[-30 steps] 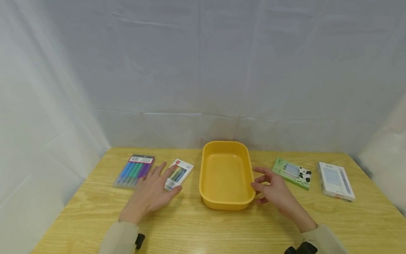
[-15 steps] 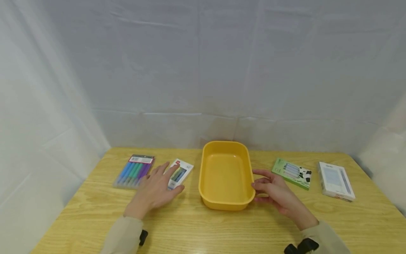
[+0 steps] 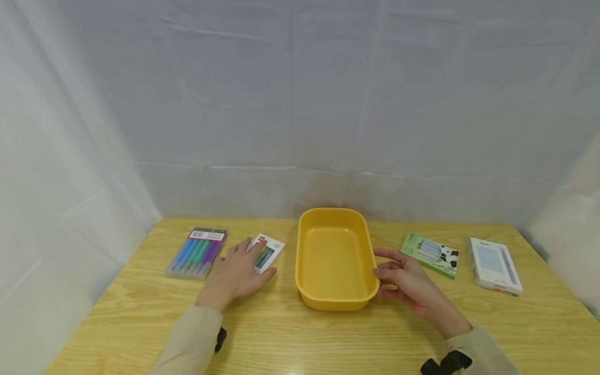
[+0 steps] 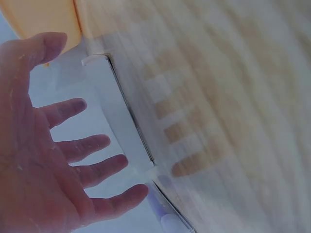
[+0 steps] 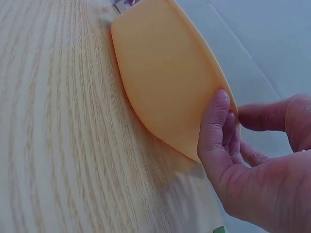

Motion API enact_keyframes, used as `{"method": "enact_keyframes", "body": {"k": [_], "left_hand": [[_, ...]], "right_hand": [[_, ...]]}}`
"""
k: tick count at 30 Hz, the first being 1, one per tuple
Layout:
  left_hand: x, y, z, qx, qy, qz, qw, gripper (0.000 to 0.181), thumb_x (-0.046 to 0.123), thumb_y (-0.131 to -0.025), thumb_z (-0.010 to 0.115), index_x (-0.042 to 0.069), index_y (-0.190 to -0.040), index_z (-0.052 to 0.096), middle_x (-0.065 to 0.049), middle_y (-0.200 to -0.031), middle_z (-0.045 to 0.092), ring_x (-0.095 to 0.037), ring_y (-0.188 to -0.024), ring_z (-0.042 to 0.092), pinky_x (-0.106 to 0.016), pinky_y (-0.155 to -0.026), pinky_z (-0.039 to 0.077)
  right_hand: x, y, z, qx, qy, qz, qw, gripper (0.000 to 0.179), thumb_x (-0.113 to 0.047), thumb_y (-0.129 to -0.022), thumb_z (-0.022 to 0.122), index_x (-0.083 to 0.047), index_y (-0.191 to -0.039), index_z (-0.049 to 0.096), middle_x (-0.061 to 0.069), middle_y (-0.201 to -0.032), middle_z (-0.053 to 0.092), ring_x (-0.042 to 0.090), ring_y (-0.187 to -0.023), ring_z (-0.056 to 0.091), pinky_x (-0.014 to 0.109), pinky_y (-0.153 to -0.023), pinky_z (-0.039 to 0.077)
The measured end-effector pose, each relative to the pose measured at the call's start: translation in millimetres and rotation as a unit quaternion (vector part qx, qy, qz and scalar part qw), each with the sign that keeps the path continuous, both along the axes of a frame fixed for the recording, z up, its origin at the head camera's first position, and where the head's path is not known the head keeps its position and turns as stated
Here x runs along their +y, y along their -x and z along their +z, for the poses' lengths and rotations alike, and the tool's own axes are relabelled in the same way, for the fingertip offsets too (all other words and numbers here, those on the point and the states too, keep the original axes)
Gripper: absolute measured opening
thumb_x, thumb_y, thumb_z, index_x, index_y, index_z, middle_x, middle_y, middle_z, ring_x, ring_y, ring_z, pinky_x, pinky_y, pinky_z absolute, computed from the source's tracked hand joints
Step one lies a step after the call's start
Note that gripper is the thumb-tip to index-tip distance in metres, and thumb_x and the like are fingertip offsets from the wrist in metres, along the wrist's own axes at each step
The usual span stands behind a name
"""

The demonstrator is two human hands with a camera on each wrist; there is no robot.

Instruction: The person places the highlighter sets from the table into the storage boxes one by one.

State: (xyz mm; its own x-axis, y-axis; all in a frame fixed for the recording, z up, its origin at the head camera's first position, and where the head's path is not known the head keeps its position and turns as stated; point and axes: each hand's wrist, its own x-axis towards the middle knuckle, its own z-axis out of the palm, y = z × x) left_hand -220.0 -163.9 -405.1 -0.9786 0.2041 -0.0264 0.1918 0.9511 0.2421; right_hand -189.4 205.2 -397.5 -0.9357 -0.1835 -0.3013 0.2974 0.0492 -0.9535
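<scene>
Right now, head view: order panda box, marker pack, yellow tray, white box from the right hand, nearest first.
1. Yellow tray: right hand at rim
2. Panda box: right of tray
3. White box: far right
4. Marker pack: far left

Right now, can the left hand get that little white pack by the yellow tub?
Probably yes: the left hand is open above part of the white pack, and nothing seems to block it; the yellow tub stands to one side.
</scene>
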Motion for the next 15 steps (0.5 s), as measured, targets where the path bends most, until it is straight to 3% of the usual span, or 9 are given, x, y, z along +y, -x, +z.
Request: {"method": "enact_keyframes", "body": {"k": [15], "left_hand": [[4.8, 13.4, -2.1, -0.027, 0.012, 0.011, 0.9995, 0.072, 0.052, -0.096, 0.061, 0.018, -0.156, 0.04, -0.028, -0.156, 0.04, -0.055, -0.137, 0.043, -0.079, -0.1, 0.038]], "right_hand": [[1.8, 0.4, -1.2, -0.003, 0.005, 0.007, 1.0, 0.062, -0.011, -0.1, 0.06, -0.005, -0.156, 0.033, 0.005, -0.106, 0.065, 0.016, -0.089, 0.068, 0.029, -0.072, 0.061]]}}
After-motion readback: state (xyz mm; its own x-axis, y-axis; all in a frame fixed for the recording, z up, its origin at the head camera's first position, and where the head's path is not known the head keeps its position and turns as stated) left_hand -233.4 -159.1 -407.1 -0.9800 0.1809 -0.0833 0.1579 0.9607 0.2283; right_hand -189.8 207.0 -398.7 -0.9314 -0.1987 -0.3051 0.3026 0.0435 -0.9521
